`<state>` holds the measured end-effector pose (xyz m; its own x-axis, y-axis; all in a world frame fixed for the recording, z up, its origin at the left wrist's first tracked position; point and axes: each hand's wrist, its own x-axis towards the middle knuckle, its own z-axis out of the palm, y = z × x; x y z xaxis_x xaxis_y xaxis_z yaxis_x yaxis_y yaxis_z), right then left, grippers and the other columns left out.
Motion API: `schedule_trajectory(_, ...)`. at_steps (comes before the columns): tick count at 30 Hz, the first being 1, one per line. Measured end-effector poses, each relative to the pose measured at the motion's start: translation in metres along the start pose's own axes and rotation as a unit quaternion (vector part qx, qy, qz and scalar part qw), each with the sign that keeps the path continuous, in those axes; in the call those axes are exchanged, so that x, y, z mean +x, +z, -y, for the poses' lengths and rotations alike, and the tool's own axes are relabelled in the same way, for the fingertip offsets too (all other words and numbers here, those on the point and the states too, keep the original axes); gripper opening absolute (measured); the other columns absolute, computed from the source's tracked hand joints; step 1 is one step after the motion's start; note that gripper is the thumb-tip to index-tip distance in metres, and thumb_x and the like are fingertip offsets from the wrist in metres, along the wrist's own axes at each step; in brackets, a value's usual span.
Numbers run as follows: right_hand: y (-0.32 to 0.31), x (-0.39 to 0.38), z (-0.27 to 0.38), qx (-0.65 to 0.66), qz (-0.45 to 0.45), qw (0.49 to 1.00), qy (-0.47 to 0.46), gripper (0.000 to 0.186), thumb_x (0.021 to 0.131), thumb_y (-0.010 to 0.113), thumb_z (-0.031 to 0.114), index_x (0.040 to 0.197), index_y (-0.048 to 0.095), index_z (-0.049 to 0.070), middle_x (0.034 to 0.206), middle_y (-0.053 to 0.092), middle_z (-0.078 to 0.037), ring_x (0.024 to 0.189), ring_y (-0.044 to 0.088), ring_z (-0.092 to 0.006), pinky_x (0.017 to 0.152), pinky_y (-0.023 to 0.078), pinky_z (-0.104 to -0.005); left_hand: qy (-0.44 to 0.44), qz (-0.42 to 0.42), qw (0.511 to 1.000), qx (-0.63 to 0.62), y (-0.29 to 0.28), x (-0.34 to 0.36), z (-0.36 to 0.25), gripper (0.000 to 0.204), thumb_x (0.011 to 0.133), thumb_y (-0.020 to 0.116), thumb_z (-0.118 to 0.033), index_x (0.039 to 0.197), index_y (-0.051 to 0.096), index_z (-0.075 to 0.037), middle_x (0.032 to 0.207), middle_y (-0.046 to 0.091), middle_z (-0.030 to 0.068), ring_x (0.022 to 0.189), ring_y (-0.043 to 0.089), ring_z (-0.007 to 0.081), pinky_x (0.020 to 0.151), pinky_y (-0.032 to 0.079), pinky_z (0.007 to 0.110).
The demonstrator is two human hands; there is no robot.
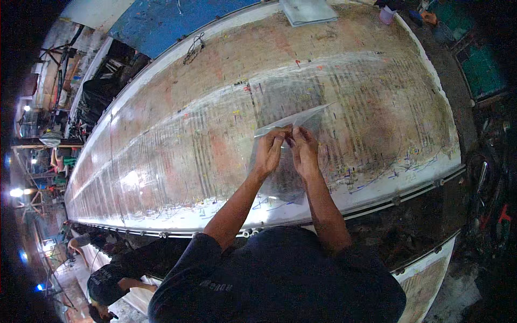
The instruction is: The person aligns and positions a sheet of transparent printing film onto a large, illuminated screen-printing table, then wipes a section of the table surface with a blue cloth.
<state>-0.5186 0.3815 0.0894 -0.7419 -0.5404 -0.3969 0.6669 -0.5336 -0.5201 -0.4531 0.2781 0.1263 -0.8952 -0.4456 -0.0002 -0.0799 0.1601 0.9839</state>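
Observation:
My left hand (269, 151) and my right hand (301, 151) are close together over a large, long, pale mould-like panel (188, 156), scuffed, streaked and dotted with coloured marks. Both hands pinch a thin translucent plastic sheet (288, 94) along a creased, turned-up edge, which slants up to the right. The sheet lies across the middle of the panel and passes under my hands toward the near rim. What lies between my fingertips is too small to make out.
A folded pale sheet (307, 12) and a looped dark cord (194, 47) lie on the panel's far side, with a pink container (386, 15) at the back right. Another person (113, 285) bends at lower left beside a second panel (417, 285). Dark equipment (490, 199) stands at right.

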Motion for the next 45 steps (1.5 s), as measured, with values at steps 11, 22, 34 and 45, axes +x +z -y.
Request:
schedule_trajectory(11, -0.004, 0.003, -0.022, -0.156, -0.054, 0.963, -0.215, 0.029, 0.083, 0.076, 0.006, 0.107, 0.061, -0.001, 0.097, 0.063, -0.004, 0.086, 0.059, -0.0126, 0.078, 0.048, -0.0271, -0.077, 0.019, 0.988, -0.130, 0.013, -0.012, -0.013, 0.046, 0.101, 0.041, -0.028, 0.123, 0.060, 0.006, 0.120, 0.064, 0.0172, 0.113, 0.060, 0.0242, 0.102, 0.044, 0.036)
schedule_trajectory(22, -0.002, -0.007, -0.007, -0.186, -0.124, 0.935, -0.274, 0.031, 0.084, 0.072, 0.000, 0.114, 0.064, -0.005, 0.095, 0.070, -0.010, 0.085, 0.065, -0.0148, 0.076, 0.052, -0.0283, -0.023, 0.078, 0.996, 0.032, 0.004, 0.002, -0.008, 0.033, 0.092, 0.056, 0.002, 0.125, 0.062, 0.000, 0.122, 0.066, 0.0108, 0.111, 0.062, 0.0203, 0.098, 0.047, 0.031)
schedule_trajectory(34, 0.003, -0.028, 0.009, -0.087, -0.089, 0.965, -0.229, 0.027, 0.084, 0.072, -0.001, 0.107, 0.058, -0.001, 0.099, 0.067, -0.011, 0.087, 0.065, -0.0174, 0.074, 0.054, -0.0286, 0.067, 0.006, 0.976, 0.207, 0.004, -0.005, -0.017, 0.023, 0.086, 0.060, 0.001, 0.106, 0.070, -0.003, 0.104, 0.070, 0.0163, 0.090, 0.069, 0.0331, 0.079, 0.053, 0.037)
schedule_trajectory(45, 0.006, -0.025, 0.019, -0.283, -0.138, 0.901, -0.300, 0.024, 0.078, 0.080, 0.003, 0.096, 0.066, -0.003, 0.089, 0.068, -0.007, 0.082, 0.063, -0.0130, 0.075, 0.052, -0.0274, 0.139, -0.031, 0.965, 0.221, 0.031, 0.002, -0.020, 0.021, 0.088, 0.059, -0.004, 0.108, 0.067, -0.002, 0.102, 0.071, 0.0166, 0.093, 0.070, 0.0264, 0.084, 0.052, 0.033)
